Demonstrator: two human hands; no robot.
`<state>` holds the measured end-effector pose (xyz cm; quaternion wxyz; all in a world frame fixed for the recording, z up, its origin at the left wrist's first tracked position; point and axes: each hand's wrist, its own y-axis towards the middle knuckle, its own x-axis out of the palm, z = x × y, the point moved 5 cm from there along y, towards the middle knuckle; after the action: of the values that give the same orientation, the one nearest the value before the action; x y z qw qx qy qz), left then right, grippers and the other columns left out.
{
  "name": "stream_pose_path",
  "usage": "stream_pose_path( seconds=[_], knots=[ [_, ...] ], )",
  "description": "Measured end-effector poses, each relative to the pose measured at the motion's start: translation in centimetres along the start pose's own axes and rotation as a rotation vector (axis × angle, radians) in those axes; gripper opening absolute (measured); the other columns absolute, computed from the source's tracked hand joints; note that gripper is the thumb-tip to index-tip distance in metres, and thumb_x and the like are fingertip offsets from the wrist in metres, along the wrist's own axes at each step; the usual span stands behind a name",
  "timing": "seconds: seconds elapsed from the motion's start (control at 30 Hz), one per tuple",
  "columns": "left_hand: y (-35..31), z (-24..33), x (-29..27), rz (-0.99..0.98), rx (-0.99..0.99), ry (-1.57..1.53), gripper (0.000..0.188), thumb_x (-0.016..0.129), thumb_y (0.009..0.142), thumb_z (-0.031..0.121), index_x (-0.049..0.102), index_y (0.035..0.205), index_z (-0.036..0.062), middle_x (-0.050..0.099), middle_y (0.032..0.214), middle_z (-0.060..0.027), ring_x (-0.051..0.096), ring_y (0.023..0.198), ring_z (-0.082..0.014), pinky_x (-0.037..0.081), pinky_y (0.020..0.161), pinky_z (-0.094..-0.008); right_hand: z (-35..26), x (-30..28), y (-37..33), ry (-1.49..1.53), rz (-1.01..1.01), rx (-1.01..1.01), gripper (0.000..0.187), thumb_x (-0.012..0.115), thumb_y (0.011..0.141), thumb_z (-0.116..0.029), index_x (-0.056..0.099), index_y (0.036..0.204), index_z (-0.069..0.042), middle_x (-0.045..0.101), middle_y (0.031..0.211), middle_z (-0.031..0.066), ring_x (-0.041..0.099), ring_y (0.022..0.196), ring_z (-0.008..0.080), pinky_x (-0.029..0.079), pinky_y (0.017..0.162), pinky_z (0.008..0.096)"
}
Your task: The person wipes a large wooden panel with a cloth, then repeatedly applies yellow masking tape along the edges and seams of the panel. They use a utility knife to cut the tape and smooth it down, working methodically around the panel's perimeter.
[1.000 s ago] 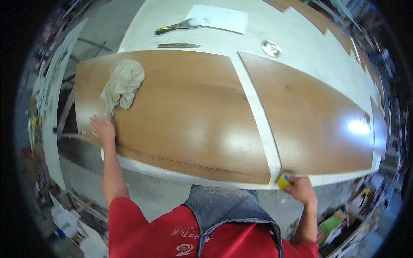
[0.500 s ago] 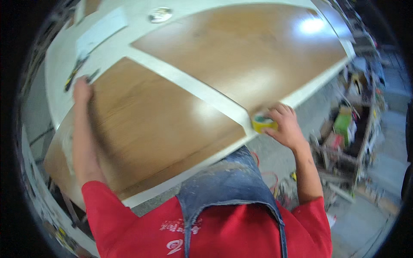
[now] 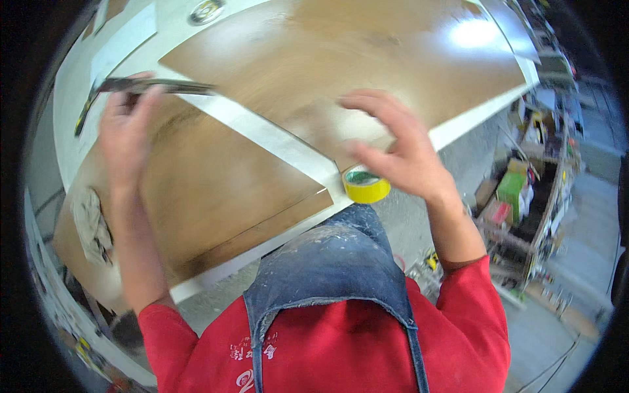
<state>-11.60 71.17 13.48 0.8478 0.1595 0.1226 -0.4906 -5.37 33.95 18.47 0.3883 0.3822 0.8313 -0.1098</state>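
My left hand (image 3: 129,131) is raised over the left side of the worktable, closed around a long, narrow dark tool (image 3: 187,86) that is too blurred to name more closely. My right hand (image 3: 407,154) hovers near the front edge with its fingers spread, holding nothing. Just beside its thumb, a roll of yellow tape (image 3: 367,192) rests at the table edge. Two brown wood-look panels, a near one (image 3: 229,177) and a far one (image 3: 367,59), lie with a white strip (image 3: 262,134) between them. A yellow-and-black handled tool (image 3: 83,118) lies left of my left hand.
A crumpled pale cloth (image 3: 92,226) lies at the near panel's left end. A round metallic disc (image 3: 207,11) and a white sheet (image 3: 124,42) are at the far left. On the right, below table height, a cluttered shelf (image 3: 524,216) holds boxes.
My left hand has lifted the dark tool from the table. My right hand has let go of the yellow tape roll, leaving it at the edge, and risen with fingers spread.
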Motion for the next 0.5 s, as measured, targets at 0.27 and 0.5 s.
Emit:
stream_pose_path(
  seconds=[0.27,0.5],
  knots=[
    [-14.9,8.2,13.6,0.047,-0.302,-0.307,0.031,0.075,0.093,0.008,0.065,0.121,-0.0007,0.069,0.102,-0.0032,0.061,0.094,-0.0097,0.051,0.084,-0.0264,1.2,5.5,4.2,0.432,-0.654,-0.221,0.039,0.066,0.096,-0.022,0.061,0.129,-0.002,0.067,0.105,0.0255,0.064,0.100,0.0461,0.053,0.084,0.0498],
    [-33.0,4.2,20.6,0.766,-0.893,-0.780,0.031,0.066,0.100,0.019,0.062,0.125,0.0012,0.069,0.104,-0.0109,0.068,0.082,-0.0182,0.057,0.069,-0.0329,5.1,4.8,5.0,-0.016,-0.983,-0.555,0.028,0.063,0.098,-0.021,0.066,0.122,-0.005,0.068,0.104,0.0230,0.064,0.099,0.0440,0.052,0.083,0.0504]
  ],
)
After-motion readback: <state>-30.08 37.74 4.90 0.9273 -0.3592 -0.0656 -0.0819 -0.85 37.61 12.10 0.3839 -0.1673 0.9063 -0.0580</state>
